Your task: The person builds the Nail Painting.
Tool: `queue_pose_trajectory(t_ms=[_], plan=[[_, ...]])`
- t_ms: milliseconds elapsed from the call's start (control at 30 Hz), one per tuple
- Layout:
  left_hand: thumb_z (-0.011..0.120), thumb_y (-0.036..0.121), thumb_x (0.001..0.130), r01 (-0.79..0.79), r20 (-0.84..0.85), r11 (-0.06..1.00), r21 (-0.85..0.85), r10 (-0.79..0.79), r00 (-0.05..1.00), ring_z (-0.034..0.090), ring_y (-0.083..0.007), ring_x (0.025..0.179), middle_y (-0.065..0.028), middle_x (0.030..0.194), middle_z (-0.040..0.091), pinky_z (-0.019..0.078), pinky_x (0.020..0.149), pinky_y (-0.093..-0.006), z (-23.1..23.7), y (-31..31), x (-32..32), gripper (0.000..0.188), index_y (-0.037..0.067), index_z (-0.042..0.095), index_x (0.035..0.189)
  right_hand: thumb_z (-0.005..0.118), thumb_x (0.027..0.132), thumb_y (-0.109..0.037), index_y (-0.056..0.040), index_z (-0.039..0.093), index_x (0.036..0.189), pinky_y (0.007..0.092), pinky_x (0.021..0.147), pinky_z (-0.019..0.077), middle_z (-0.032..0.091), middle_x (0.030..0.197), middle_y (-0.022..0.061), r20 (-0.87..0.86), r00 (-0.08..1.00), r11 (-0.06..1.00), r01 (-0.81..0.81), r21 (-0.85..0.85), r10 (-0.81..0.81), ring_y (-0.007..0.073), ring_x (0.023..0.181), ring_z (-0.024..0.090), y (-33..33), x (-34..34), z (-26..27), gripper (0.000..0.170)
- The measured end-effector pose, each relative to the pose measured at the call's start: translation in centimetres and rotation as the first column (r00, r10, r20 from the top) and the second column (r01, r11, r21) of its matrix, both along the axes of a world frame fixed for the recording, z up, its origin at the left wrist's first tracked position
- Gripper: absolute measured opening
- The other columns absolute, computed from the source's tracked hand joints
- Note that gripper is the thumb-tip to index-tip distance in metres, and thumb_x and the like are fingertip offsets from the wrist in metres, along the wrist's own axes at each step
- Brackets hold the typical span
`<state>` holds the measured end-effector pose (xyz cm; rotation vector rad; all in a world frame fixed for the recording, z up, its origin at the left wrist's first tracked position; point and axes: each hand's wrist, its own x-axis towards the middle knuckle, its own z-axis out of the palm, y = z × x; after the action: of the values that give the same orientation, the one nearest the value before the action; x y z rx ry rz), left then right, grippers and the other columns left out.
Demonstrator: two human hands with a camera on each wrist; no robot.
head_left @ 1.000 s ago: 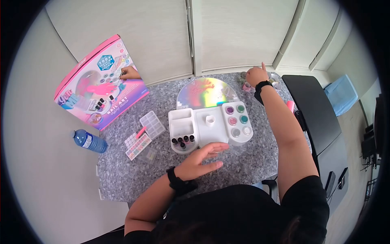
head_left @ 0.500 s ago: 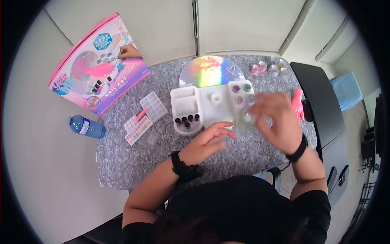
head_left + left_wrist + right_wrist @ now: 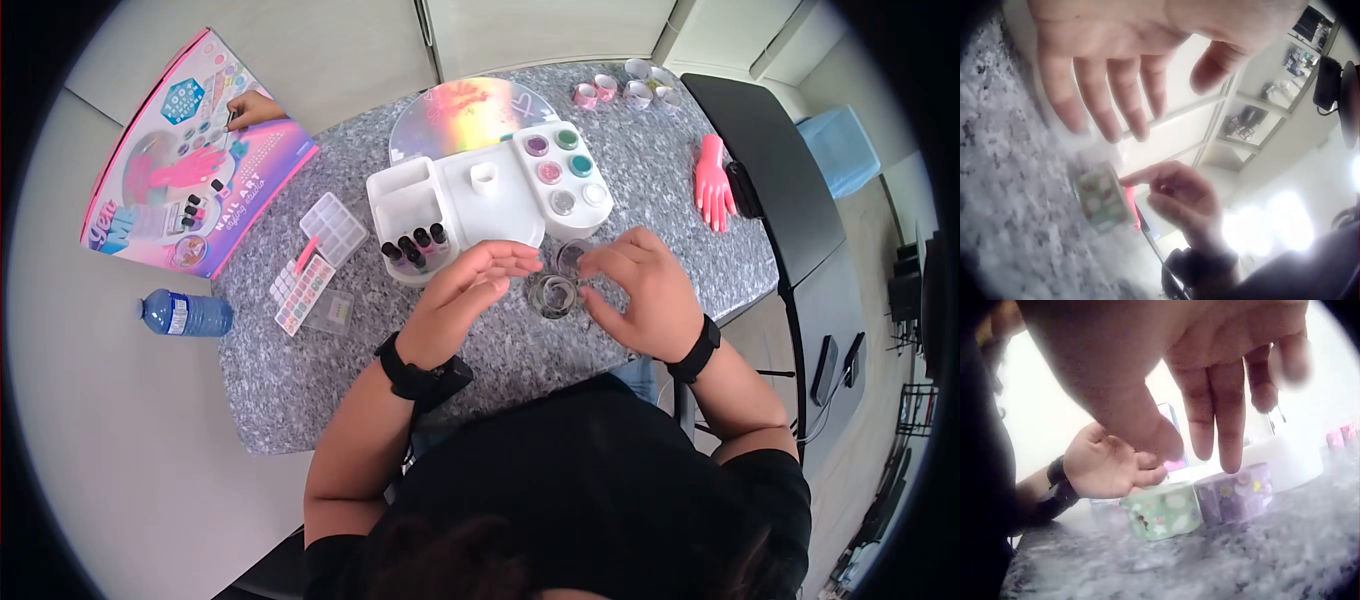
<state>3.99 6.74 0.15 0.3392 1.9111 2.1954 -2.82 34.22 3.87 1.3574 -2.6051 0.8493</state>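
Two patterned rolls of tape stand on the speckled table just in front of the white nail-art station (image 3: 400,270). One is a green roll (image 3: 1163,515) with pale shapes; the other is a purple roll (image 3: 1241,500) with yellow marks, right beside it. My right hand (image 3: 645,300) hovers over them from the right, thumb and fingers apart, fingertips right at the purple roll's rim. On the rolls' other side my left hand (image 3: 465,295) is held up with straight fingers and nothing in it. Small nail polish bottles (image 3: 407,250) stand in the station's left part.
Several pink and white rolls (image 3: 637,95) are grouped at the back right, near a pink model hand (image 3: 713,185). To the left are a nail-art box (image 3: 195,160), a water bottle (image 3: 187,314), a compartment tray (image 3: 335,232) and a sheet of nail pieces (image 3: 305,293).
My right hand has come back from the far right corner to the station's front, bringing rolls that now stand on the table. My left hand has stayed near the station.
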Motion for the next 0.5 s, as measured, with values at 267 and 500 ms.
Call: queue_pose_trajectory(t_ms=[267, 500], plan=[[0.058, 0.01, 0.105, -0.027, -0.066, 0.996, -0.084, 0.021, 0.998, 0.062, -0.0216, 0.132, -0.0164, 0.14, 0.069, 0.0456, 0.115, -0.0385, -0.7, 0.2, -0.1, 0.042, -0.003, 0.058, 0.145, 0.078, 0.085, -0.007, -0.0103, 0.073, 0.11, 0.044, 0.092, 0.0561, 0.073, 0.115, 0.0049, -0.163, 0.98, 0.969, 0.145, 0.199, -0.113, 0.0304, 0.105, 0.065, 0.6, -0.8, -3.1, 0.025], [0.087, 0.005, 0.086, -0.134, -0.387, 0.944, -0.302, 0.007, 0.922, 0.063, -0.022, 0.131, -0.0118, 0.146, 0.066, 0.0499, 0.11, -0.0393, 0.5, 0.0, 0.1, 0.052, 0.005, 0.069, 0.135, 0.073, 0.094, -0.012, -0.0119, 0.072, 0.108, 0.0449, 0.097, 0.0562, 0.069, 0.136, 0.007, -0.102, 0.995, 0.999, 0.013, 0.044, -0.009, 0.0325, 0.113, 0.066, 0.1, 1.3, 0.3, 0.015]])
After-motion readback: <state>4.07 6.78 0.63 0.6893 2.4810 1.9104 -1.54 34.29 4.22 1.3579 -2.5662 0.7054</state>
